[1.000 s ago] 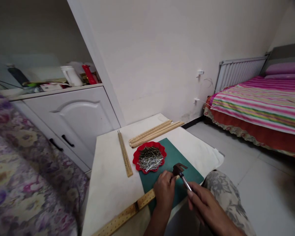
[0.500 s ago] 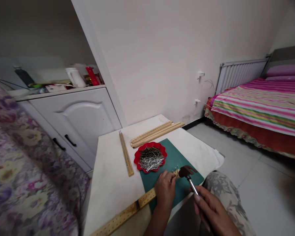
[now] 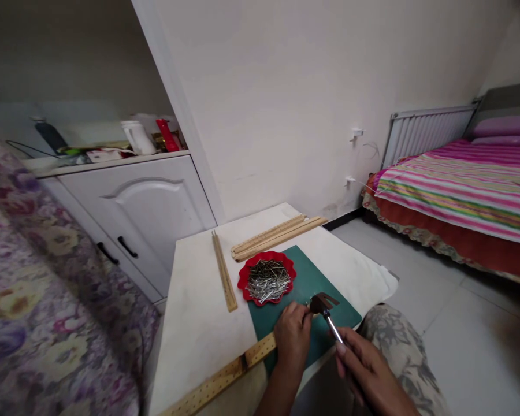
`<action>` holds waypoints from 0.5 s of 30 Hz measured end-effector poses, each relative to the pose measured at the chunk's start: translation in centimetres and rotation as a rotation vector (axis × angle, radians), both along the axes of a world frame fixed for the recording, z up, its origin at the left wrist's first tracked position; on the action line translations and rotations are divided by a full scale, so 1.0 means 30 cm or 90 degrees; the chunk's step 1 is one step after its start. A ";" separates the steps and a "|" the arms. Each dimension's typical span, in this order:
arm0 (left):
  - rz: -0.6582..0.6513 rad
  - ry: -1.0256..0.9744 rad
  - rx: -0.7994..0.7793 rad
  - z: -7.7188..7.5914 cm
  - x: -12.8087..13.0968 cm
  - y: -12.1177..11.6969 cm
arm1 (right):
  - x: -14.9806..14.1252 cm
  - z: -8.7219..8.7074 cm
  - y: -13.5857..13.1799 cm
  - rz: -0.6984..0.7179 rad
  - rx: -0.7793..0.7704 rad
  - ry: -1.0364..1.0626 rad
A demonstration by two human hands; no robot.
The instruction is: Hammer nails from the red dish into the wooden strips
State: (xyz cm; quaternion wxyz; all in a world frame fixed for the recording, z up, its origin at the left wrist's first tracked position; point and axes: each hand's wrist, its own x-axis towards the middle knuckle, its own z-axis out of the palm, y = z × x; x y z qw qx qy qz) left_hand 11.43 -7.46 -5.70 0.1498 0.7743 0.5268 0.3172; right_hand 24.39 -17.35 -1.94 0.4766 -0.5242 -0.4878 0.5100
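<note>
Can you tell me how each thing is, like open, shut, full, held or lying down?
Left hand: closed on the holed wooden strip
Right hand: gripping the hammer
Hammer: held, close to the left hand
Red dish: heaped with nails
Green mat: flat, partly under the dish
Back wooden strips: lying side by side
Cabinet door: shut
White jug: standing

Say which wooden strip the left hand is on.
The yellowish, dotted wooden strip in the foreground, running under the left hand; the wooden strip left of the red scalloped dish and the strips beyond it are untouched.
</note>
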 end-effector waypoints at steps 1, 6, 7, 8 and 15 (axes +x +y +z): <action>-0.008 -0.011 -0.003 0.005 -0.003 -0.002 | 0.004 0.002 -0.008 -0.009 -0.008 0.011; -0.028 0.043 0.024 0.026 -0.095 -0.038 | 0.031 -0.059 -0.060 -0.055 -0.062 0.084; -0.017 0.075 0.031 0.024 -0.127 -0.049 | 0.036 -0.084 -0.068 -0.065 -0.062 0.095; 0.001 0.101 0.037 0.020 -0.159 -0.059 | 0.040 -0.111 -0.076 -0.076 -0.068 0.108; 0.042 0.169 0.029 -0.009 -0.245 -0.083 | 0.047 -0.174 -0.103 -0.108 -0.080 0.126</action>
